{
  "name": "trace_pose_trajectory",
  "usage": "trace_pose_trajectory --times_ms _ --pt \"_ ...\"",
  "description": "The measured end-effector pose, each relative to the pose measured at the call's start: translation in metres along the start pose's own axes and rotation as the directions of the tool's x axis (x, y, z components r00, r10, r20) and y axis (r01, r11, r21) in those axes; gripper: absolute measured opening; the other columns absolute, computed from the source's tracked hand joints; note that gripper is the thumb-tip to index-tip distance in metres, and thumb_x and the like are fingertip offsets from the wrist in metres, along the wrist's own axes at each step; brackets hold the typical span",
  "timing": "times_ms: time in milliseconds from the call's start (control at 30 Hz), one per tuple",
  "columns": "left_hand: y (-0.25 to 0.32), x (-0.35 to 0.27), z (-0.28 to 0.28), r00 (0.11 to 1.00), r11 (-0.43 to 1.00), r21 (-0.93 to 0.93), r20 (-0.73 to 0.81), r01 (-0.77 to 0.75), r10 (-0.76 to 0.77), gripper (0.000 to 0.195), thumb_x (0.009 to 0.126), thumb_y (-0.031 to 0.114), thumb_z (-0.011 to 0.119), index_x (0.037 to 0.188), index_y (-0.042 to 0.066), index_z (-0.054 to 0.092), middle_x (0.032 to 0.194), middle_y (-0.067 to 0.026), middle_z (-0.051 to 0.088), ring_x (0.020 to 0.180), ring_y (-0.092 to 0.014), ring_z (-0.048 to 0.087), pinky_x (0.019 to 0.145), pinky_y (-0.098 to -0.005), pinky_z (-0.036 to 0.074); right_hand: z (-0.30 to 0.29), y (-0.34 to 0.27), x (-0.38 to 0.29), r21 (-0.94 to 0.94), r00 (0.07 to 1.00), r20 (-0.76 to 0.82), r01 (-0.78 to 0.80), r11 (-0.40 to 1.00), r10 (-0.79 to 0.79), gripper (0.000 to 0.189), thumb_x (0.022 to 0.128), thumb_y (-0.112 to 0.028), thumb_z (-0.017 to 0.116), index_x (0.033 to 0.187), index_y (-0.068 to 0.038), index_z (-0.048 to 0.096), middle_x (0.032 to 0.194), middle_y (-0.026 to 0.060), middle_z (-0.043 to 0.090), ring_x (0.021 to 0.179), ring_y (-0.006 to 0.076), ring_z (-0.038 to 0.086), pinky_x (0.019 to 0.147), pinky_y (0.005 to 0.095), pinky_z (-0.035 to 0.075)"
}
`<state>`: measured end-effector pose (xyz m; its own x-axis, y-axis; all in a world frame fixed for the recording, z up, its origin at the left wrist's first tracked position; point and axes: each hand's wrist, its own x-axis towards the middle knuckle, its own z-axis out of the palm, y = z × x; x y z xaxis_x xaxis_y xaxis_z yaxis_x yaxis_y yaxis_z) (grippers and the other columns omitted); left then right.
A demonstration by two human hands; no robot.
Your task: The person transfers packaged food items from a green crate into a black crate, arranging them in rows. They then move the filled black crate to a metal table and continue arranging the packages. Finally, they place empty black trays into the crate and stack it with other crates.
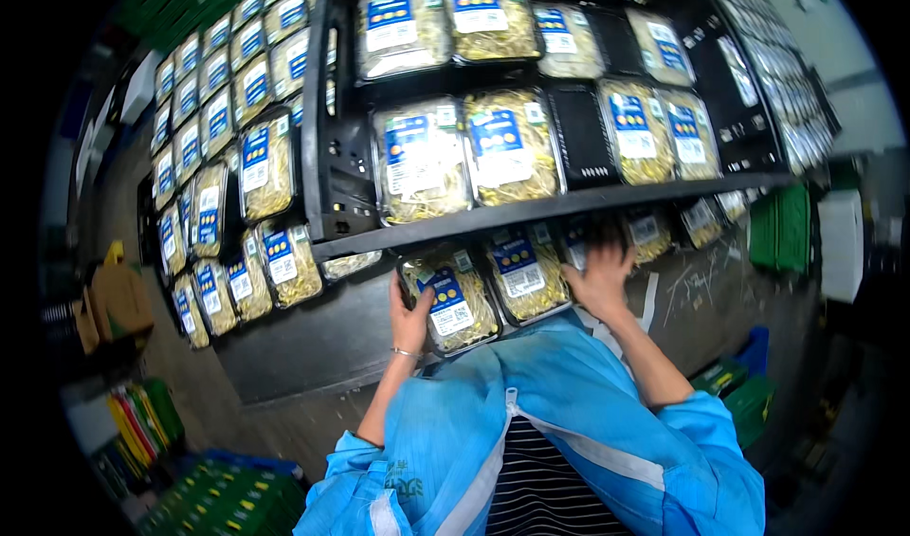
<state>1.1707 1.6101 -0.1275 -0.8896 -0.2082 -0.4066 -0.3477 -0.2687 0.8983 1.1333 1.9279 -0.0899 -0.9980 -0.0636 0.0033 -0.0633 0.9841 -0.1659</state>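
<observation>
My left hand (410, 317) grips the left side of a clear-lidded tray of bean sprouts (452, 305), its thumb resting on the blue and white label. Beside it lies another sprout tray (527, 280). My right hand (603, 276) reaches under the front edge of the black plastic crate (455, 227), its fingers blurred over a dark tray whose hold I cannot make out. Inside the crate, sprout trays (498, 145) lie in two visible rows.
Many sprout trays (215, 120) are stacked at the left, and more stand at the far right. Green crates (780, 230) are at the right, others (227, 497) at lower left. A cardboard box (119, 294) sits on the floor at left.
</observation>
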Motion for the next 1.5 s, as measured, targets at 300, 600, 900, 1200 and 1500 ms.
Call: trace_pose_trajectory --times_ms 300,600,900,1200,1500 --pt "0.035 0.010 -0.060 0.999 0.945 0.324 0.024 0.030 -0.040 0.049 0.083 0.013 0.063 0.127 0.001 0.043 0.102 -0.0062 0.058 0.091 -0.010 0.054 0.077 -0.0227 0.045 0.005 -0.059 -0.010 0.107 0.983 0.185 -0.039 0.993 0.018 0.077 0.080 -0.052 0.052 0.135 -0.002 0.032 0.140 0.0293 0.019 0.130 0.0453 0.016 0.104 0.0598 0.008" --pt "0.053 -0.052 -0.111 0.912 0.974 0.223 -0.393 -0.030 0.118 0.020 0.085 0.018 0.061 0.100 0.005 0.062 0.088 -0.0020 0.065 0.081 -0.010 0.060 0.068 -0.0218 0.047 -0.062 -0.131 0.030 0.814 0.777 0.102 0.294 0.501 -0.621 0.029 0.084 -0.013 0.054 0.108 0.003 0.055 0.104 0.0203 0.058 0.097 0.0342 0.057 0.083 0.0370 0.045" --pt "0.126 -0.072 -0.342 0.554 0.288 0.943 -0.330 0.166 0.764 0.035 0.072 0.005 0.067 0.106 0.009 0.058 0.096 -0.0066 0.059 0.090 -0.024 0.057 0.078 -0.0348 0.045 -0.002 -0.319 0.041 0.542 0.484 -0.070 0.752 0.374 -0.872 0.046 0.069 -0.013 0.069 0.109 -0.005 0.048 0.090 0.0150 0.047 0.085 0.0325 0.049 0.071 0.0402 0.040" --pt "0.126 0.023 -0.455 0.707 -0.215 0.955 0.295 -0.204 0.642 0.048 0.064 0.001 0.062 0.106 0.022 0.057 0.094 -0.0067 0.049 0.089 -0.028 0.049 0.077 -0.0403 0.038 0.066 -0.404 0.073 0.087 0.301 0.015 0.950 0.301 -0.954 0.025 0.078 -0.011 0.050 0.103 -0.012 0.051 0.084 0.0094 0.048 0.079 0.0241 0.052 0.070 0.0372 0.039" --pt "0.142 0.028 -0.464 0.615 -0.290 0.860 0.504 -0.419 0.607 0.014 0.069 0.003 0.057 0.078 0.013 0.055 0.072 -0.0078 0.041 0.069 -0.027 0.047 0.059 -0.0376 0.039 0.044 -0.379 0.066 0.024 0.614 -0.084 0.789 0.614 -0.785 0.018 0.075 -0.012 0.050 0.093 -0.013 0.053 0.086 0.0090 0.048 0.085 0.0259 0.049 0.074 0.0385 0.036"
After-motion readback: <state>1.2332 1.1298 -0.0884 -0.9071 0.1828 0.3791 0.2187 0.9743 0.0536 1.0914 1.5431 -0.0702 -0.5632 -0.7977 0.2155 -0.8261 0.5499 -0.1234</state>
